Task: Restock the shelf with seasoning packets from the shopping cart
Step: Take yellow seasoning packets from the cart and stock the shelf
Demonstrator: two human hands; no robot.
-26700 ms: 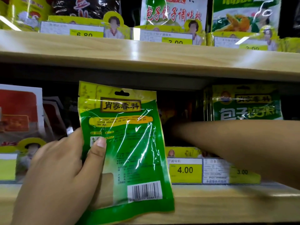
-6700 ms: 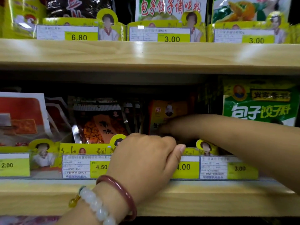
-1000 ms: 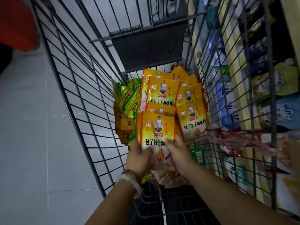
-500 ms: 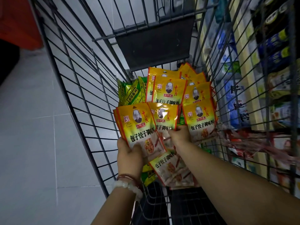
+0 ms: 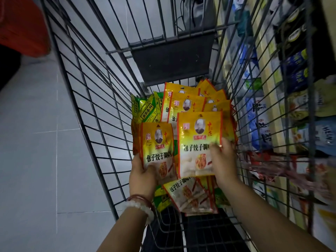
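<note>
Inside the wire shopping cart point(image 5: 101, 113) both hands hold yellow seasoning packets upright, faces toward the camera. The packet in the left hand point(image 5: 156, 142) and the packet in the right hand point(image 5: 197, 142) carry the same print: a small red square seal at upper left, a round portrait at the top centre, red brush characters beside it, and a bold green line that reads 包子饺子调味 before the fingers cover the rest, above a picture of dumpling filling on a pale lower half. The left hand point(image 5: 142, 176) grasps its packet by the bottom corner, thumb across the front; bead bracelets point(image 5: 139, 204), one dark red and one white, sit on that wrist. The right hand point(image 5: 222, 160) pinches its packet at the right edge, thumb on the front over the green writing. Behind these two, toward the cart's far end, more yellow packets point(image 5: 185, 102) of the same kind stand stacked, and left of that stack lie green packets point(image 5: 145, 110) with a yellow label whose writing is too small to read surely. Below the hands another yellow packet point(image 5: 189, 195) lies tilted on the cart floor. Beyond the cart's right wall, store shelves point(image 5: 278, 113) hold blurred goods; one pale pack shows letters like "HEIN". Grey floor tiles point(image 5: 36, 142) lie left of the cart.
</note>
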